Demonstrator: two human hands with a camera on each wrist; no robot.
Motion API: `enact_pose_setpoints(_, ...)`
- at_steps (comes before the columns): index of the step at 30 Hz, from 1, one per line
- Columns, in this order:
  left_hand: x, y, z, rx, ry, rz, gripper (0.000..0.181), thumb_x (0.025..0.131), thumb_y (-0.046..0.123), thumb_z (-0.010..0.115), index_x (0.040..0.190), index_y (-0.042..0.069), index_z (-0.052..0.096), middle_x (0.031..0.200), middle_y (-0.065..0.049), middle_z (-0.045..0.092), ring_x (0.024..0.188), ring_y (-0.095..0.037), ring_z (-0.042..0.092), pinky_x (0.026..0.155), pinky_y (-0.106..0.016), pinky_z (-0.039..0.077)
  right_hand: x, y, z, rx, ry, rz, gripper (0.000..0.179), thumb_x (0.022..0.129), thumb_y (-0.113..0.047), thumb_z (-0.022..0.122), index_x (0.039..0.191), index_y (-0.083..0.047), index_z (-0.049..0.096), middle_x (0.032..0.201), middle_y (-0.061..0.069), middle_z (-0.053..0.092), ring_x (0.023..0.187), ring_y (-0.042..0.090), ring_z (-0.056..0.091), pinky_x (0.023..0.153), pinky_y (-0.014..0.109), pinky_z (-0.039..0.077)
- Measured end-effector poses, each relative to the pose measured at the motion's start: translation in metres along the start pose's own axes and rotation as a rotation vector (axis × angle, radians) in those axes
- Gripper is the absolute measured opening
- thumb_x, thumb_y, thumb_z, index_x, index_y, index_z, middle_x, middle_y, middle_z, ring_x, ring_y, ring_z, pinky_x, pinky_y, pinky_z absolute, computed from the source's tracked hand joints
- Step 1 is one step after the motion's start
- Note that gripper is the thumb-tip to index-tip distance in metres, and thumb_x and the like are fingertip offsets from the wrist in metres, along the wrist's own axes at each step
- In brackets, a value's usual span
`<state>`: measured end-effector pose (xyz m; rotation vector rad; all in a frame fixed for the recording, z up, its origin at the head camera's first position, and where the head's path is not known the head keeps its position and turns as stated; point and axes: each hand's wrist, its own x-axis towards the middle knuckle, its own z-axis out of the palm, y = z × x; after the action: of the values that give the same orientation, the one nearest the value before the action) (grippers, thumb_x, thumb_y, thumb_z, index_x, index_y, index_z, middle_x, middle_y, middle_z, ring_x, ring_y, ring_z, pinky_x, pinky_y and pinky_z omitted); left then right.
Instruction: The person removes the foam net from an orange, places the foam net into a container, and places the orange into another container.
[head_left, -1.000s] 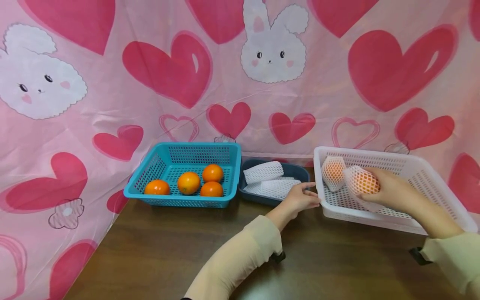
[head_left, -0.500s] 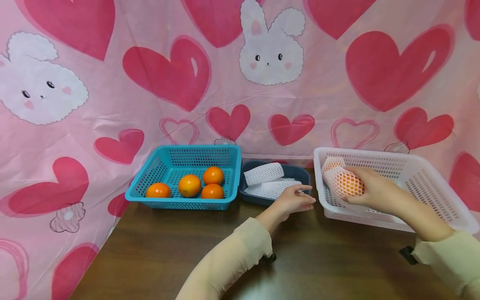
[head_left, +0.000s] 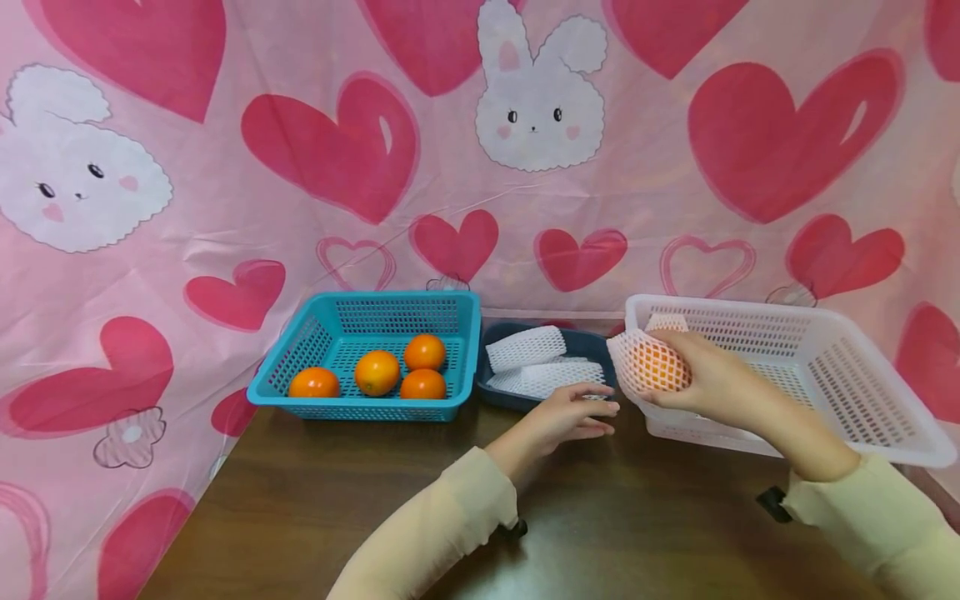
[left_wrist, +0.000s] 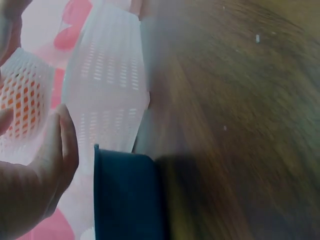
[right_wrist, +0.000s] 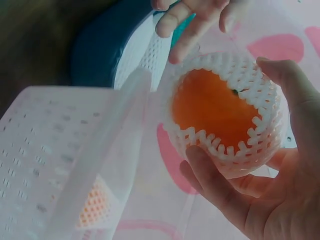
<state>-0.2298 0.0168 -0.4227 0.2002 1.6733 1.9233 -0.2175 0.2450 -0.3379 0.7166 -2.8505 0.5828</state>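
Note:
My right hand (head_left: 708, 375) grips an orange in a white foam net (head_left: 654, 367), held over the left rim of the white basket (head_left: 847, 400). In the right wrist view, bare orange peel (right_wrist: 215, 110) shows through the net's open end, with thumb and fingers around its side. My left hand (head_left: 558, 417) holds nothing; its fingers are extended in front of the dark blue bin (head_left: 510, 398), pointing toward the netted orange. Another netted orange (right_wrist: 95, 205) sits inside the white basket, mostly hidden behind the right hand in the head view.
Several bare oranges (head_left: 377, 372) lie in the teal basket (head_left: 360, 408) at the left. White foam nets (head_left: 558, 377) fill the dark blue bin between the two baskets. A pink heart-patterned cloth (head_left: 450, 183) hangs behind the brown wooden table (head_left: 585, 517).
My right hand has lifted the netted orange from inside the white basket and carried it left to its rim. My left hand has drawn back from that rim, leftward and slightly down.

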Motion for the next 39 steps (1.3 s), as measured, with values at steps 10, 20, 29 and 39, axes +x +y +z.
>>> enact_pose_setpoints(10, -0.017, 0.000, -0.030, -0.088, -0.104, -0.062, 0.053, 0.105, 0.027, 0.048, 0.152, 0.001, 0.044, 0.147, -0.025, 0.052, 0.127, -0.040, 0.058, 0.111, -0.050, 0.041, 0.007, -0.014, 0.026, 0.123, 0.011, -0.016, 0.087, 0.077, -0.044, 0.089, 0.142, 0.001, 0.052, 0.129, 0.022, 0.062, 0.109, 0.037, 0.059, 0.089, 0.060, 0.053)
enact_pose_setpoints(20, -0.028, -0.009, -0.043, -0.121, -0.140, -0.067, 0.067, 0.103, 0.039, 0.045, 0.156, 0.000, 0.032, 0.150, -0.023, 0.048, 0.136, -0.047, 0.047, 0.115, -0.056, 0.033, 0.009, -0.021, 0.060, 0.194, 0.036, -0.090, 0.083, 0.077, -0.039, 0.090, 0.141, 0.000, 0.054, 0.129, 0.019, 0.063, 0.108, 0.034, 0.062, 0.088, 0.054, 0.055)
enact_pose_setpoints(29, -0.037, -0.020, -0.052, -0.159, 0.013, -0.046, 0.066, 0.102, 0.030, 0.053, 0.155, -0.004, 0.033, 0.145, -0.023, 0.050, 0.125, -0.039, 0.056, 0.112, -0.056, 0.038, 0.003, -0.027, 0.093, 0.264, 0.055, -0.093, 0.082, 0.078, -0.037, 0.089, 0.142, -0.001, 0.053, 0.130, 0.019, 0.061, 0.106, 0.031, 0.063, 0.084, 0.050, 0.056)
enact_pose_setpoints(39, -0.040, -0.026, -0.063, -0.094, 0.047, -0.064, 0.051, 0.102, 0.022, 0.059, 0.145, -0.004, 0.049, 0.121, -0.011, 0.067, 0.105, -0.024, 0.066, 0.105, -0.048, 0.048, -0.002, -0.031, 0.130, 0.313, 0.019, -0.126, 0.079, 0.081, -0.037, 0.088, 0.144, -0.005, 0.052, 0.134, 0.013, 0.060, 0.113, 0.027, 0.062, 0.088, 0.048, 0.055)
